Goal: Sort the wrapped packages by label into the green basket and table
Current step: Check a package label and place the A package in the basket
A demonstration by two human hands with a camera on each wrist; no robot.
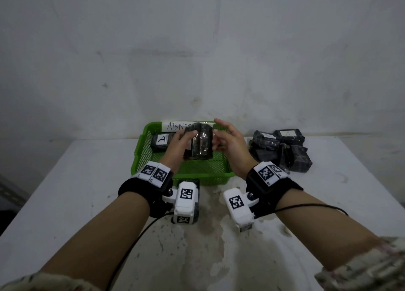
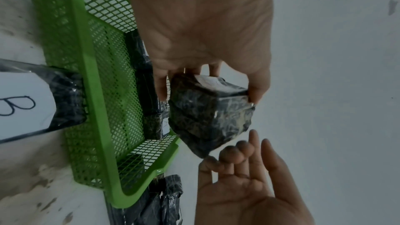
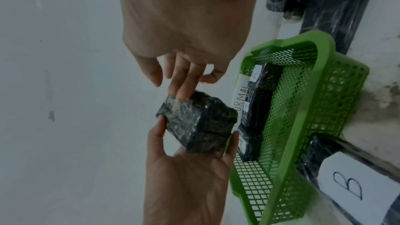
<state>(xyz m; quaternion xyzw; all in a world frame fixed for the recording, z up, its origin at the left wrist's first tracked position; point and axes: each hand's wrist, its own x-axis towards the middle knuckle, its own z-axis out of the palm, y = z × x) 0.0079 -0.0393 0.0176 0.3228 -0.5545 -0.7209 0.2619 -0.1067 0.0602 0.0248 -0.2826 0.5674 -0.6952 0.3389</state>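
My left hand (image 1: pixel 178 145) grips a black wrapped package (image 1: pixel 201 144) above the green basket (image 1: pixel 142 152); its label does not show. In the left wrist view, thumb and fingers clamp the package (image 2: pixel 210 117) from both sides. My right hand (image 1: pixel 230 144) is beside it with straight fingers (image 3: pixel 181 90) touching the package (image 3: pixel 194 122). Inside the basket (image 3: pixel 320 40) lie packages labelled A (image 1: pixel 161 140). A package labelled B (image 2: pixel 32 102) lies on the table in front of the basket (image 2: pixel 95 91).
A paper strip (image 1: pixel 175 126) reading ABNORMAL runs along the basket's back wall. A pile of several black wrapped packages (image 1: pixel 282 150) sits on the white table (image 1: pixel 65 192) to the right of the basket. A grey wall stands close behind.
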